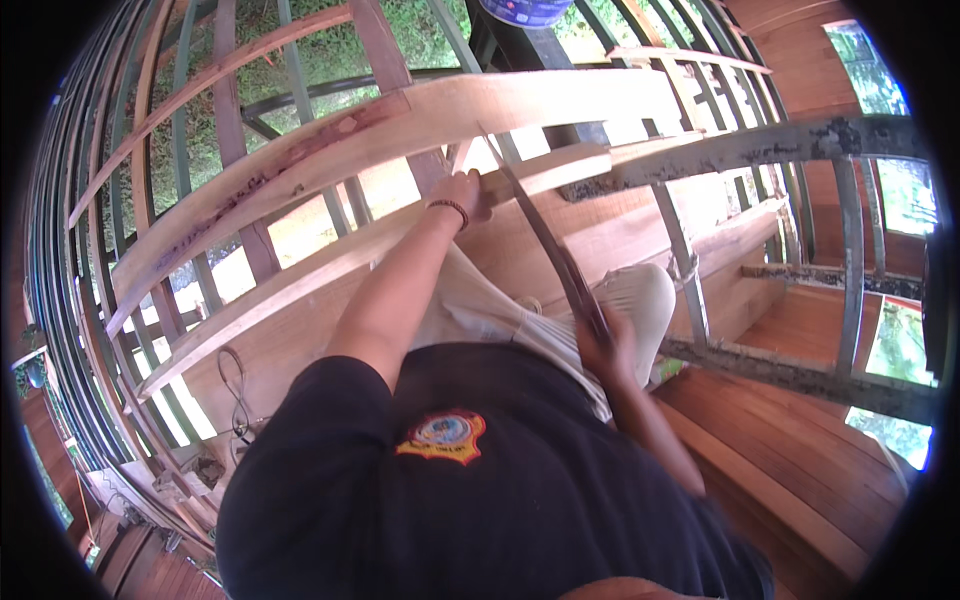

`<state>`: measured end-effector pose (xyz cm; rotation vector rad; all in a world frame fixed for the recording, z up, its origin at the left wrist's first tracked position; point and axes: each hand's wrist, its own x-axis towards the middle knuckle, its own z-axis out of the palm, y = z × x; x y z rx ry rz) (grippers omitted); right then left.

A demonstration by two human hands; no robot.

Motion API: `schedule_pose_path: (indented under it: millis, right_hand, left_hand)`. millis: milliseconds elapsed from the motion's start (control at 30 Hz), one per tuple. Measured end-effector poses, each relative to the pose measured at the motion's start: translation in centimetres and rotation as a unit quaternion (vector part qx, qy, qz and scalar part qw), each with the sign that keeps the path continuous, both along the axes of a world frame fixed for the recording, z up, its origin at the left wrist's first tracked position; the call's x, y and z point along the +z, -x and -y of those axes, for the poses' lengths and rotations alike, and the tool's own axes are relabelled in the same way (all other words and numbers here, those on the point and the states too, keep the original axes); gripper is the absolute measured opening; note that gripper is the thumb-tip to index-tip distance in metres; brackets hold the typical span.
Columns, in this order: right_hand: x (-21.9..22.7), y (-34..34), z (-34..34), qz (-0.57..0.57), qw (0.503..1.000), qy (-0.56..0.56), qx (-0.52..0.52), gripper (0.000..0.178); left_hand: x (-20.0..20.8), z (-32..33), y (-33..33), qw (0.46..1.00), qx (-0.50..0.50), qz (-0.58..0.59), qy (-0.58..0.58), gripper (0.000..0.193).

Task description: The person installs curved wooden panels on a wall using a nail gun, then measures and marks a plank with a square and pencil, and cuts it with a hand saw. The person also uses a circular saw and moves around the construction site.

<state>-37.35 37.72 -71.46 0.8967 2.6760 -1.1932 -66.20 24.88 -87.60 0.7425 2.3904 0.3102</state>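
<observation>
My left hand (464,195), with a bead bracelet at the wrist, is closed around a long narrow strip of pale wood (565,168), just left of a blade. My right hand (606,345), slightly blurred, grips the near end of what looks like a handsaw (545,232), seen almost edge-on. Its long dark blade points away from me and crosses the strip close beside my left fingers. The teeth cannot be made out. Just beyond, a thick plank (440,112) with a reddish stained edge runs roughly alongside the strip.
A rusty, ladder-like metal frame (750,150) extends to the right. Slatted railings (180,150) curve along the left, with grass beyond. A blue bucket (525,10) stands at the far edge. A looped dark cable (233,385) hangs lower left. Wooden boards (780,455) lie at lower right.
</observation>
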Motion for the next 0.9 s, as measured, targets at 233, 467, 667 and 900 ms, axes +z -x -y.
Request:
schedule_pose_path:
  millis: [233, 467, 667, 900]
  right_hand:
    - [0.4, 0.0, 0.2, -0.036, 0.998, -0.037, 0.038, 0.017]
    - [-5.6, 8.6, -0.4, -0.174, 0.982, 0.040, -0.054, 0.017]
    - [4.2, -2.8, 1.4, -0.074, 0.997, 0.033, -0.002, 0.019]
    - [-5.6, 8.9, -1.1, -0.145, 0.989, 0.027, -0.021, 0.017]
  left_hand:
    - [2.6, 0.6, 1.4, 0.999, 0.021, 0.027, 0.001, 0.053]
    - [2.1, -2.2, 0.5, 0.999, -0.012, 0.027, -0.034, 0.052]
    - [2.0, 0.8, 0.7, 1.000, 0.004, -0.002, -0.013, 0.055]
    - [-2.8, -2.7, 0.9, 0.997, -0.068, -0.017, -0.031, 0.056]
